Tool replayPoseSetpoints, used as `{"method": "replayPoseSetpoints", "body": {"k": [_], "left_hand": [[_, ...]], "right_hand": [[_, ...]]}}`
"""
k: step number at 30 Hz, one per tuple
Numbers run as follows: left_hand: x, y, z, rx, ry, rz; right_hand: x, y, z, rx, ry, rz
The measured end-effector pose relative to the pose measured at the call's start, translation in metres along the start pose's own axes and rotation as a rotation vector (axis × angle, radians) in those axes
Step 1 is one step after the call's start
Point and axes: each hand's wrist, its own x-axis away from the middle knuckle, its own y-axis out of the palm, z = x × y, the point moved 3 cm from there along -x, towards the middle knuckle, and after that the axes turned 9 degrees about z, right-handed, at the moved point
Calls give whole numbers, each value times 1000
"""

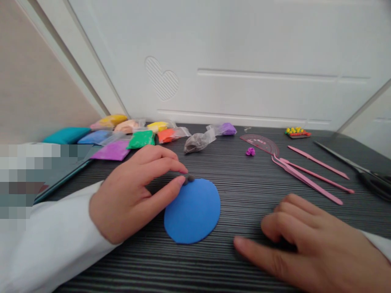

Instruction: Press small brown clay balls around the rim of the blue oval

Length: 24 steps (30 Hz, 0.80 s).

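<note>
A flat blue clay disc (194,211) lies on the dark ribbed tabletop in front of me. At its upper edge sit small dark grey clay bits (191,178). My left hand (137,189) reaches in from the left, its thumb tip beside these bits and touching or nearly touching one. A gap shows between that thumb and the forefinger. To the right of the disc, my right hand (305,244) hovers at or just over the table, slightly blurred. Its thumb points out toward the disc, the fingers are bent, and nothing shows in its grasp.
Clay packets in several colours, including green (141,139) and grey (198,142), line the back left. Behind my right hand lie a purple clay lump (250,151), a protractor (261,143), pink tweezers (308,181), pink modelling tools (317,162) and black-handled scissors (363,169). A white panel closes the back.
</note>
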Motion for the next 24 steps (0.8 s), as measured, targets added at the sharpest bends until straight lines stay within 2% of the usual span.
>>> {"method": "replayPoseSetpoints", "body": {"k": [2,9,11,17,24], "left_hand": [[0,-1,1,2,7,2],[10,-1,22,28,189,-51],[15,0,27,12,202,-68],[18,2,31,-16,175,-111],[20,-2,37,-42,312,-17]], "right_hand": [[0,-1,-1,15,-53,15],[1,2,-1,2,-11,44],[0,2,-1,11,-35,57],[-3,2,-2,21,-23,-44],[1,0,0,18,-84,20]]}}
